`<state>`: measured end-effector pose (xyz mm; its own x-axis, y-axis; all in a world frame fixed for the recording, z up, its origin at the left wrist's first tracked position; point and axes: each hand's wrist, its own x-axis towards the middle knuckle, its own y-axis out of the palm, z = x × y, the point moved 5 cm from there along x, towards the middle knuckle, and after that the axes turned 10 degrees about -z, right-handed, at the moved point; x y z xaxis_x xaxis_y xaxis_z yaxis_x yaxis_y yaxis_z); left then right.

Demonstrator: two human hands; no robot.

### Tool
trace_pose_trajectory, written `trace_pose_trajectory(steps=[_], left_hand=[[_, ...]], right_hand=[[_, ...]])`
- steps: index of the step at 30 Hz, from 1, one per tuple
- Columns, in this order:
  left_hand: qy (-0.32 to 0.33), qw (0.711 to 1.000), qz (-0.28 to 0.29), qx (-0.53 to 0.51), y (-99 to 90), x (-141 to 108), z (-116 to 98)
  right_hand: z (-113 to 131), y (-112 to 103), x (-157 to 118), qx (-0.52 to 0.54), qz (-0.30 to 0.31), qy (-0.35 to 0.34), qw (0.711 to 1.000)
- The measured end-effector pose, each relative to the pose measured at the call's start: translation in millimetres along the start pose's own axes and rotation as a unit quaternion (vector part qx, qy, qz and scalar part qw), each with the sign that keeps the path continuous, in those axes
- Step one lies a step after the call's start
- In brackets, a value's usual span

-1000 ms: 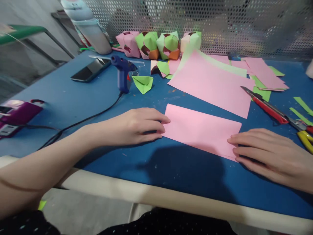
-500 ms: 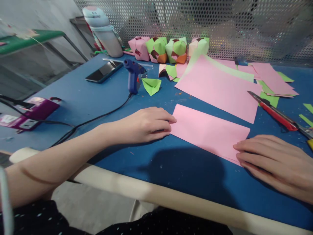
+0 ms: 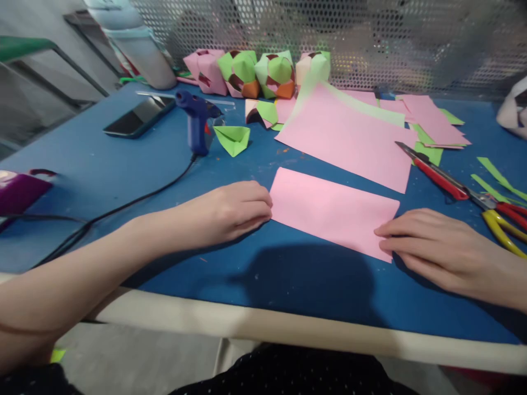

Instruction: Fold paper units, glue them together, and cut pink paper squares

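A folded sheet of pink paper (image 3: 331,208) lies on the blue tabletop, its fold along one long side. At its left end, my left hand (image 3: 242,208) is closed with bent fingers pinching the short edge; the thumb is hidden. The fingers of my right hand (image 3: 432,247) are closed on the lower right corner. A larger pink sheet (image 3: 349,140) lies flat just behind, overlapping a pale green sheet (image 3: 374,109). Off to the right of it rests a red utility knife (image 3: 440,178), its blade end over the large sheet's edge.
A blue glue gun (image 3: 197,123) stands beside a folded green paper piece (image 3: 233,140). Behind are a phone (image 3: 138,116), a bottle (image 3: 144,55) and several paper balls (image 3: 239,71). Scissors (image 3: 500,222) and green strips (image 3: 498,178) lie at right. A cable (image 3: 144,198) crosses the left side.
The camera view has turned to the right, so things appear farther left. The two edges at the front of the folded pink paper look more evenly lined up. Both hands stay at its ends.
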<state>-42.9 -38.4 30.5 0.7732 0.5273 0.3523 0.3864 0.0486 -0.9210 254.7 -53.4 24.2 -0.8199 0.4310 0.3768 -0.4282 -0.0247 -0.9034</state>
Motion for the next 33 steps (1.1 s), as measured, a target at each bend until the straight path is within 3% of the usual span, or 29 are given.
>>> trace_pose_trajectory(steps=[8, 33], left_hand=[[0.036, 0.999, -0.013, -0.010, 2.7, -4.9, 6.1], [0.043, 0.999, -0.009, 0.017, 4.0, -11.9, 21.9]], right_hand=[[-2.8, -3.0, 1.5, 0.034, -0.008, 0.024, 0.999], [0.4, -3.2, 2.6, 0.040, 0.006, 0.000, 0.999]])
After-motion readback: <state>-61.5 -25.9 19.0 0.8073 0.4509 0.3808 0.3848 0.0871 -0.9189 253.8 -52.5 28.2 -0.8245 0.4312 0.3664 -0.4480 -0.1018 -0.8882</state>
